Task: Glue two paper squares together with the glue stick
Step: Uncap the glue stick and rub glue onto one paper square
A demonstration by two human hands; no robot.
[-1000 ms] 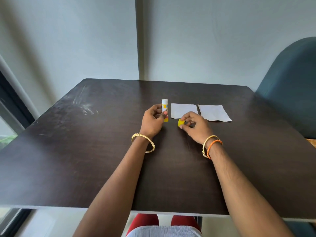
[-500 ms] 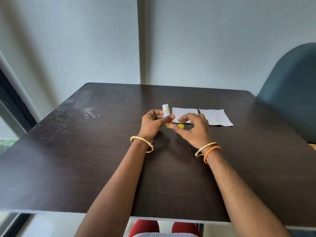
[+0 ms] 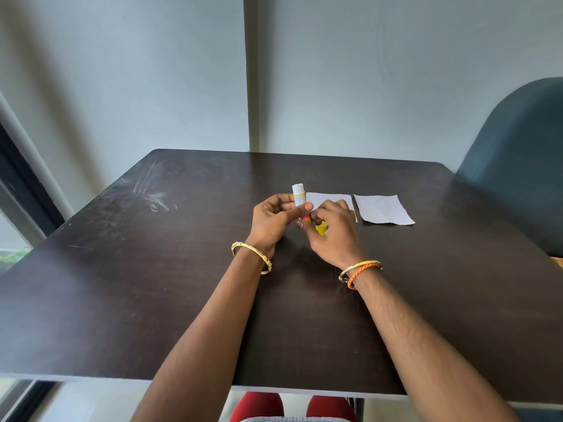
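Left hand [image 3: 275,217] grips the glue stick [image 3: 300,198] near-upright, uncapped white end up, tilted slightly left, just left of the paper squares [image 3: 330,201]. Right hand [image 3: 333,229] pinches the stick's base (yellow cap [image 3: 321,229] tucked in fingers).

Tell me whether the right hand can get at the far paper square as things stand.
Probably yes: the far paper square lies bare on the table just beyond the right hand, nothing between them. But that hand already holds the yellow cap.
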